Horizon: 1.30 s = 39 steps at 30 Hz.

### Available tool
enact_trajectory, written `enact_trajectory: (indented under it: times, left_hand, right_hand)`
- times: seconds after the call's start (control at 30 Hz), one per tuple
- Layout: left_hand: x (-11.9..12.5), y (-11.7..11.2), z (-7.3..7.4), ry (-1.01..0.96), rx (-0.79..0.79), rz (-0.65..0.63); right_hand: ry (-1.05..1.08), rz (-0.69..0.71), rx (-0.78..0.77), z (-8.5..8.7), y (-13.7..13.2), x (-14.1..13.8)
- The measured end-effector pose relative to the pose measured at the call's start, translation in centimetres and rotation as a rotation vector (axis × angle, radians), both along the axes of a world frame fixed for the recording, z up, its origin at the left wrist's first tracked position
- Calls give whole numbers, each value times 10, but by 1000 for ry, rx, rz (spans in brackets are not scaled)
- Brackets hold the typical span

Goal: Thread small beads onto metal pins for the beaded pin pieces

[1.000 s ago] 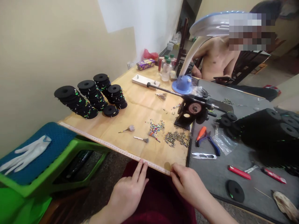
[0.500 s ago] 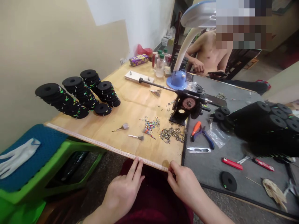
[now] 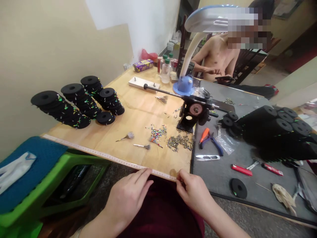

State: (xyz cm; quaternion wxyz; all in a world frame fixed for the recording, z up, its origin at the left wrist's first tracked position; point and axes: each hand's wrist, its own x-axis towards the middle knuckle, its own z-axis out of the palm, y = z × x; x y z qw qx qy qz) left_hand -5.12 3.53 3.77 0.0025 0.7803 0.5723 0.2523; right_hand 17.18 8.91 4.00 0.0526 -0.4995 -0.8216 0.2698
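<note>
Presently, two bare hands, apart at the front edge of a wooden worktop (image 3: pixel 136 112): left hand (image 3: pixel 127 191) with fingers extended to a pale ruled strip (image 3: pixel 111 158) lying along that edge; right hand (image 3: pixel 194 188) curled at the strip's end, pinch or mere touch not discernible. Alteration: left fingers, earlier two pointing onto the strip, now slanted closer together, so contact there appears to be shifting while the right end keeps its place. Beyond: coloured beads (image 3: pixel 158 133), small metal pieces (image 3: pixel 179 142), black geared device (image 3: pixel 187 115), orange-and-blue pliers (image 3: pixel 204 137).
</note>
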Motion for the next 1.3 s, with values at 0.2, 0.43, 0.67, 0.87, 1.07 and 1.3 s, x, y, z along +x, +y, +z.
enact_trajectory:
  times: [0.2, 0.43, 0.67, 0.87, 1.07, 1.3]
  left_hand:
    - [32, 19, 11, -356, -368, -230]
    - [42, 34, 12, -625, -666, -220]
    - [43, 29, 9, -773, -710, -172]
    - [44, 29, 8, -787, -698, -161]
    - [45, 30, 5, -777, -696, -166]
    - [44, 31, 4, -768, -690, -164]
  right_hand:
    - [200, -7, -34, 7, 0, 3]
    - [329, 17, -79, 17, -2, 4]
    - [324, -58, -64, 12, -3, -3]
    - [337, -120, -60, 7, -2, -5]
    - [357, -95, -81, 5, -1, -5]
    - [354, -50, -48, 9, 2, -3]
